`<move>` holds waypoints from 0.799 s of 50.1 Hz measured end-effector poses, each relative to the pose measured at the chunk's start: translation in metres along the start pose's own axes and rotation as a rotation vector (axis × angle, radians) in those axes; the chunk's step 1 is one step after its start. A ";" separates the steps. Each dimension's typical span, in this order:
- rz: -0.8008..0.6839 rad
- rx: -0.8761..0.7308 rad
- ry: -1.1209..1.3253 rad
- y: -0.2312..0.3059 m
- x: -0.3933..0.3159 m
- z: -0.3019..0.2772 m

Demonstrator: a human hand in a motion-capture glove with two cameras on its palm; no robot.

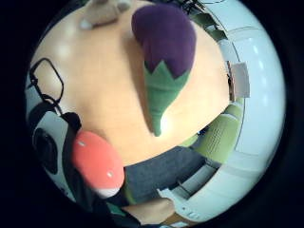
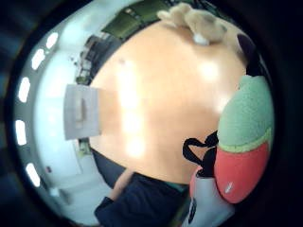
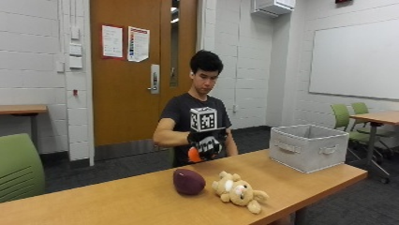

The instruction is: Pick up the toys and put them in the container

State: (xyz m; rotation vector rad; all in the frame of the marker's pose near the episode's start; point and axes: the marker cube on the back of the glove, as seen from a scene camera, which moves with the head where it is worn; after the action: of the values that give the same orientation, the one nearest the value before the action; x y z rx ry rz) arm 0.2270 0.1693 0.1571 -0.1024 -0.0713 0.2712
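Gloved right hand (image 3: 204, 145) grips strawberry toy (image 3: 195, 155); only thumb-side palm view shows its green cap, eggplant toy (image 3: 188, 182) lying below.

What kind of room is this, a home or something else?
Probably a classroom or meeting room, not a home: a whiteboard hangs on a painted block wall, and green chairs stand at long wooden tables.

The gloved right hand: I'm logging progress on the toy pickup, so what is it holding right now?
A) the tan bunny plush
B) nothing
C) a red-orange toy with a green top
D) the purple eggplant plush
C: the gloved right hand is raised above the table gripping a red-orange toy, while the eggplant plush and bunny plush lie on the table.
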 end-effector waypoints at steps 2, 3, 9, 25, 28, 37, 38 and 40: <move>-0.013 0.016 -0.007 -0.002 -0.008 -0.020; -0.019 0.025 -0.011 -0.003 -0.012 -0.030; -0.050 0.115 -0.026 -0.024 -0.041 -0.093; -0.212 0.231 -0.061 -0.073 -0.184 -0.208; -0.256 0.230 -0.062 -0.074 -0.224 -0.220; -0.378 0.239 -0.064 -0.070 -0.334 -0.238; -0.391 0.234 -0.071 -0.067 -0.345 -0.239; -0.420 0.228 -0.077 -0.064 -0.363 -0.239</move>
State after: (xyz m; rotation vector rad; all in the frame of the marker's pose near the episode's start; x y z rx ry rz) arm -0.0848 -0.0124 -0.0936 0.1500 -0.1354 -0.1373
